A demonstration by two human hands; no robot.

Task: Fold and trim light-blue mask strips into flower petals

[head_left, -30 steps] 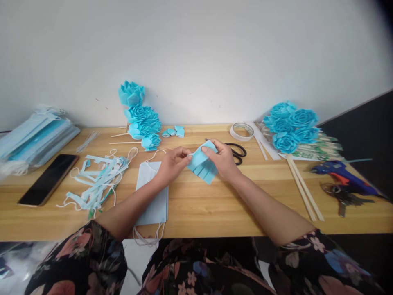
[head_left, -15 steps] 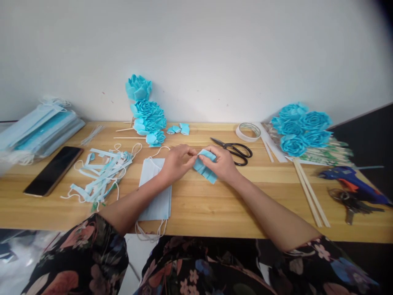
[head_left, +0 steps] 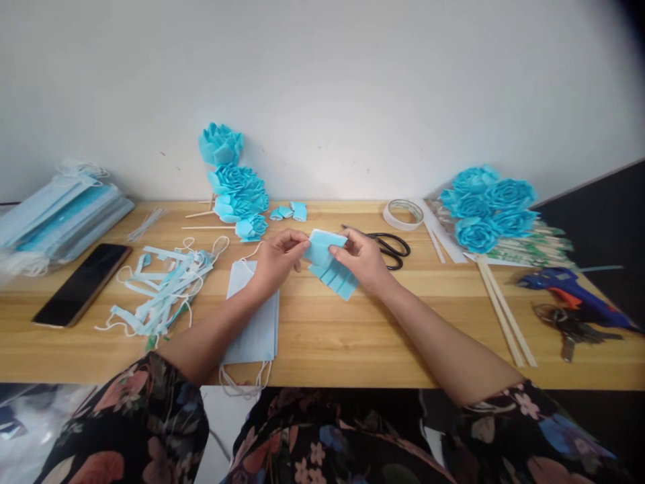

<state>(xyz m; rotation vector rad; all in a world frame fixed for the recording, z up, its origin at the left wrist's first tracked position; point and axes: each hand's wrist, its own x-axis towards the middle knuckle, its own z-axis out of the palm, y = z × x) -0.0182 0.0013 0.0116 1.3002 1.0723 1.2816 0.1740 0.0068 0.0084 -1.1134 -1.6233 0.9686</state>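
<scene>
A pleated light blue piece of mask fabric (head_left: 335, 269) is held between both hands above the wooden table. My left hand (head_left: 282, 261) pinches its upper left corner. On the other side, my right hand (head_left: 361, 259) grips the upper right part, thumb on top. Beneath my left forearm lie blue face masks (head_left: 256, 329) with white ear loops. Black-handled scissors (head_left: 396, 247) rest just beyond my right hand, their blades partly hidden.
A phone (head_left: 83, 284), cut strips (head_left: 166, 289) and a mask stack (head_left: 65, 215) lie left. Blue fabric flowers (head_left: 239, 191) stand behind. To the right are a tape roll (head_left: 403, 214), more flowers (head_left: 491, 208), sticks (head_left: 506, 312), keys (head_left: 567, 326) and a glue gun (head_left: 574, 296).
The blue piece has been opened out and shows a larger flat area at its top. My left hand has shifted slightly left and the view has moved a little.
</scene>
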